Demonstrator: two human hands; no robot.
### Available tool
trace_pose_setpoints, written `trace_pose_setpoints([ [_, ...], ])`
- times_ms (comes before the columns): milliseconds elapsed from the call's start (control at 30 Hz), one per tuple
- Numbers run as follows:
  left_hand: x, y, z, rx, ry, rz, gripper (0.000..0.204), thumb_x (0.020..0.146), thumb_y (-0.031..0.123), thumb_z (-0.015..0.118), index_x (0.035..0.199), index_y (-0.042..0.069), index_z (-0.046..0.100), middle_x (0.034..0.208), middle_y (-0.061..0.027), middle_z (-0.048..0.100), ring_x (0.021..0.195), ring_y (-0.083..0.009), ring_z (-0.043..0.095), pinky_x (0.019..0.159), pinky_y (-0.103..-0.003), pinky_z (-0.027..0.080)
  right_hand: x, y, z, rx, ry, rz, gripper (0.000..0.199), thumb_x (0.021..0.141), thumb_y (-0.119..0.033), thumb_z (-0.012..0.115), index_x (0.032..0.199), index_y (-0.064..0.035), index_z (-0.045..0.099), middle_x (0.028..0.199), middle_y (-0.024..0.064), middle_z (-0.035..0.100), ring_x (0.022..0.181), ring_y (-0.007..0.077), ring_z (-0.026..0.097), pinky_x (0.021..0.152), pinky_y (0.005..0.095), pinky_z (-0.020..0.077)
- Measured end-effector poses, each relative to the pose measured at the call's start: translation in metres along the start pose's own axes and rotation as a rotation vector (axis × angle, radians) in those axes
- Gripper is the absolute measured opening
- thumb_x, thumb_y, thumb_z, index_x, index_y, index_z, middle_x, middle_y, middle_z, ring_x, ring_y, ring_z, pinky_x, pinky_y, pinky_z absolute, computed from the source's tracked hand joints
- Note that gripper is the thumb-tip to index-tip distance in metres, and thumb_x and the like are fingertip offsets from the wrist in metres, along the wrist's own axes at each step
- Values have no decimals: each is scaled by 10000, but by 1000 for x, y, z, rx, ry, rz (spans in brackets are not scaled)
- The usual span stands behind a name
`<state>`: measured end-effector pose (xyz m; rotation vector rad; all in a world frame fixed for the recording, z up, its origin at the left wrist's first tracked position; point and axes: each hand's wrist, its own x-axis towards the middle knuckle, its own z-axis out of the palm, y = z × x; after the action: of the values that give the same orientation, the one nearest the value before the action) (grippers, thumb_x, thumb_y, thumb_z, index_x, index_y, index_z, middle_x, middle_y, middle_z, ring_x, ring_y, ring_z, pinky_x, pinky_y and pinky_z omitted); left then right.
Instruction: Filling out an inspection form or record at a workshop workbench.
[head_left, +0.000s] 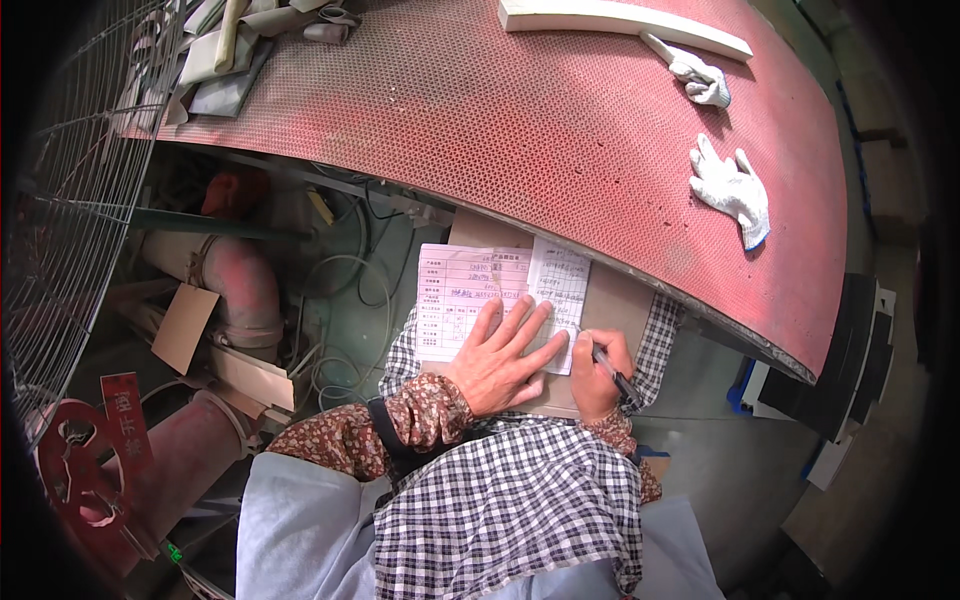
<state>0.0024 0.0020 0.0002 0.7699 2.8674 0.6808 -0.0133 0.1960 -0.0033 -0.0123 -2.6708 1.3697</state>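
Note:
My left hand lies flat with its fingers spread over a pink printed form and the lower part of a white handwritten sheet beside it. In my right hand is a dark pen, pinched between the fingers at the lower right edge of the white sheet. The pen's tip is hard to make out. Both papers rest on a brown cardboard sheet in front of my body, just under the edge of the red table.
Above spreads a red perforated tabletop with two white gloves, a pale bar and grey scraps. To the left stand a wire guard, thick pipes and a red valve wheel. Dark stacked panels stand right.

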Motion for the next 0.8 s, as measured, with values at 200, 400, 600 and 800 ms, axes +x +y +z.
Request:
trace_pose_setpoints([
  [200,0,0,1,-14,0,-1,789,827,471,703,1540,291,418,1614,-131,354,1486,-363,336,1219,-600,181,0,0,0,-2,-8,-3,131,912,-119,685,901,-11,613,749,78,633,632,146,587,591,316,484],
  [400,0,-1,3,-23,21,3,794,810,459,717,1532,285,435,1612,-133,358,1479,-364,347,1211,-597,194,-2,0,-1,6,1,13,127,906,-111,685,907,-7,611,763,78,634,642,147,592,600,317,490],
  [600,0,-1,1,-30,31,6,801,803,456,727,1529,281,438,1609,-133,361,1475,-364,350,1209,-593,200,-1,1,-1,-5,-16,-2,133,902,-115,692,919,-9,613,777,82,642,646,153,598,605,314,494],
  [800,0,-1,0,-28,30,11,797,805,455,728,1527,273,441,1609,-136,357,1474,-363,350,1210,-591,200,1,-2,0,-2,15,-6,134,875,-105,711,892,-10,617,741,125,651,594,244,621,563,365,498],
])
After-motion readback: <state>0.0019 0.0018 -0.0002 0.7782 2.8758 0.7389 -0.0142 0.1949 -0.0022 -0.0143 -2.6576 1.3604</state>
